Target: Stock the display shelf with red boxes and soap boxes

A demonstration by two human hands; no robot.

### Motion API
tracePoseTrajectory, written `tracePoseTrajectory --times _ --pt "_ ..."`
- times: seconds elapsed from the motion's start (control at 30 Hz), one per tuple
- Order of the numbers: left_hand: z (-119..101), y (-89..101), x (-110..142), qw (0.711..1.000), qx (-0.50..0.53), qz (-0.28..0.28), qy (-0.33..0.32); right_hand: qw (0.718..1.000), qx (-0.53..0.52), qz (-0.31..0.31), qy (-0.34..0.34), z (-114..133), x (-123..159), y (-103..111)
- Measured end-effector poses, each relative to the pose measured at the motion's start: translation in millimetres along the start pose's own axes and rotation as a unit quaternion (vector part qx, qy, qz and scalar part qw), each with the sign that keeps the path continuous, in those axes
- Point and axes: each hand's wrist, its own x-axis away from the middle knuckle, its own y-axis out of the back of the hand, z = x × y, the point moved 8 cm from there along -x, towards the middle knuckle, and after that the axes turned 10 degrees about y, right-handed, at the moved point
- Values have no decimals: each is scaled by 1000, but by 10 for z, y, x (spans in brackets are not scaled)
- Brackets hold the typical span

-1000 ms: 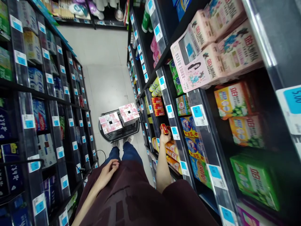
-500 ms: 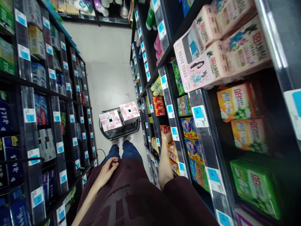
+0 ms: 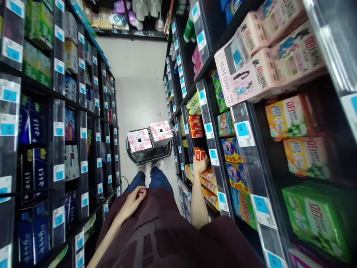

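Observation:
My right hand (image 3: 200,163) reaches into the shelf on the right. Its fingers are wrapped around small red boxes (image 3: 199,153) with yellow edges, whose exact number I cannot make out. Similar red boxes (image 3: 195,126) are stacked just beyond it on the shelf. Orange-and-white packs (image 3: 209,186) lie close by, on the near side of that hand. Against the dark maroon shirt (image 3: 161,223) rests my left hand (image 3: 135,201), holding nothing, its fingers loosely extended.
A black basket (image 3: 160,151) with pink-and-white boxes (image 3: 139,140) sits on the floor (image 3: 141,85) before my feet. Shelves of toothpaste boxes (image 3: 33,167) line the left. Pink packs (image 3: 264,70) jut out from the right shelf, above yellow and green packs (image 3: 312,219).
My right hand has drawn slightly out from the shelf, and the red boxes in it now show. My left hand stays on the shirt. The whole view has shifted a little to the left.

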Motion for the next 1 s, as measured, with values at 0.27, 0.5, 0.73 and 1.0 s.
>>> tracePoseTrajectory --times 0.27,0.5,0.73,1.0 --pt "14 140 -93 982 178 65 9 944 -271 75 170 865 1531 70" --pt "5 398 49 933 299 201 -6 854 -432 182 228 1678 3110 148" --pt "256 540 406 880 324 346 39 864 -416 148 242 1864 3752 524" --pt "1 271 853 827 374 417 53 875 -426 106 203 1895 3818 1056"
